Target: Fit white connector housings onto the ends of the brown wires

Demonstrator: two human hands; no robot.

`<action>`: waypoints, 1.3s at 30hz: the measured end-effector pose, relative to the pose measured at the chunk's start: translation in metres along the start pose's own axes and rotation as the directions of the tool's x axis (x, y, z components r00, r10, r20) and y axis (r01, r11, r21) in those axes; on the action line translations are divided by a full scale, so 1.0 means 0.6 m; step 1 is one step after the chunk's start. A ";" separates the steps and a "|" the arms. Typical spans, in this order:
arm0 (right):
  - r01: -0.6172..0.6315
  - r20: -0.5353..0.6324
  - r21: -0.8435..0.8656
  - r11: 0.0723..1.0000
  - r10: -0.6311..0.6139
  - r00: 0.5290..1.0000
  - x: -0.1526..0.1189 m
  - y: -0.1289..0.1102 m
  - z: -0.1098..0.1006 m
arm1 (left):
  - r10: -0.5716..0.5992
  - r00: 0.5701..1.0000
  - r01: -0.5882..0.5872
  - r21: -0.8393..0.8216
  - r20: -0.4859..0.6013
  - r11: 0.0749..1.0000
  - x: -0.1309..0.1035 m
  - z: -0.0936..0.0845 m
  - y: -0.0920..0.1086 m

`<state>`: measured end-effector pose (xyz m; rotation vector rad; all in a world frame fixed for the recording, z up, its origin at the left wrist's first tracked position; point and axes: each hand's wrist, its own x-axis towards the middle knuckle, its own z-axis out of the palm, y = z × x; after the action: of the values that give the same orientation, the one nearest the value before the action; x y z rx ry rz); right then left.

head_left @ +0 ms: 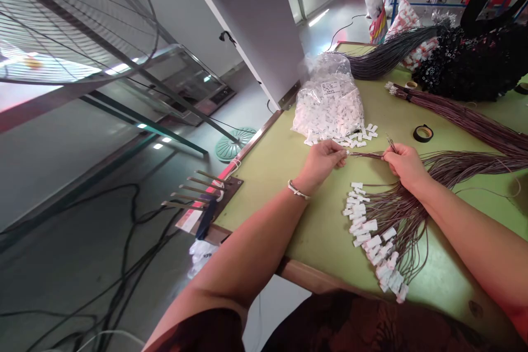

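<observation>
Over the green table, my left hand (326, 160) is closed in a pinch, with a small white connector (348, 152) at its fingertips, mostly hidden by them. My right hand (406, 165) grips a few thin brown wires (367, 154). They run from it toward the left fingertips, and several bare ends stick up above the right thumb. Below my hands lies a fanned bundle of brown wires (402, 206) tipped with white connectors (373, 242). Just beyond my left hand, loose white connectors (365, 134) spill beside a clear bag of connectors (330, 102).
A roll of black tape (423, 133) and a tied brown wire bundle (454, 113) lie to the right. Behind them are grey wires (383, 52) and a black heap (474, 60). A pronged metal rack (206, 192) sits at the table's left edge; a fan (74, 22) stands beyond.
</observation>
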<state>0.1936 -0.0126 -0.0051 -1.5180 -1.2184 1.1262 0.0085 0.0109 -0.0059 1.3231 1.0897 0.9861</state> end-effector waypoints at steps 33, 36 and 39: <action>0.215 -0.015 -0.276 0.937 -0.228 0.974 -0.018 -0.013 0.016 | -0.206 0.942 0.272 -0.243 0.265 0.931 -0.008 -0.002 0.014; 0.205 -0.001 -0.271 0.940 -0.213 0.977 -0.020 -0.012 0.017 | -0.174 0.957 0.219 -0.184 0.230 0.958 -0.008 0.000 0.011; 0.190 0.049 -0.244 0.951 -0.184 0.982 -0.021 -0.011 0.016 | -0.113 0.977 0.136 -0.121 0.183 0.983 -0.009 0.005 0.007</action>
<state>0.1813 -0.0232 0.0009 -1.5347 -1.5325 0.8959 0.0107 0.0051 -0.0018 1.1943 0.9447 0.8184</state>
